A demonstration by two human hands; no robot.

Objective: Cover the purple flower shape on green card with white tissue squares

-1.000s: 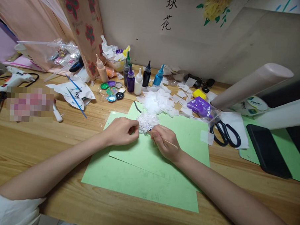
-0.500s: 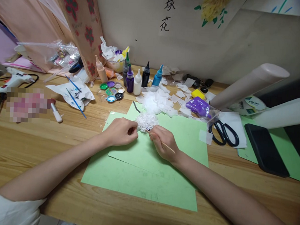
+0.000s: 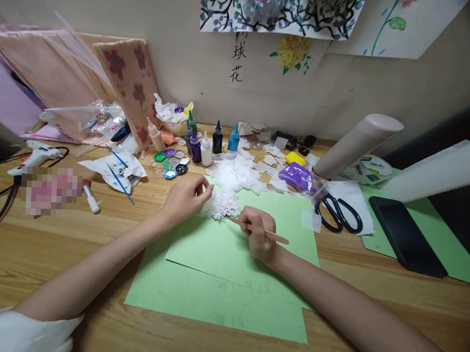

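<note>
A ruffled white tissue-paper flower [image 3: 221, 204] sits on the green paper [image 3: 267, 320]. At its left edge is my left hand [image 3: 185, 199], thumb and fingers pressed together; anything between them is too small to make out. My right hand [image 3: 260, 238] grips a flat wooden craft stick [image 3: 278, 237], whose far tip points at the flower's lower right edge. A small dark blue patch shows there. Just behind the flower lies a pile of white tissue squares [image 3: 235, 171].
Paint bottles [image 3: 206, 150] and a paint palette [image 3: 169, 163] stand behind my left hand. Brushes [image 3: 120, 184] rest on crumpled paper. Scissors [image 3: 336, 214], a purple clay packet [image 3: 297, 176] and a black phone [image 3: 407, 235] lie to the right. A glue gun [image 3: 37, 154] is far left.
The view has tilted up, showing more of the wall. My right hand has drawn back right from the flower, baring more of the stick. My left hand has lifted slightly, its fingers still together.
</note>
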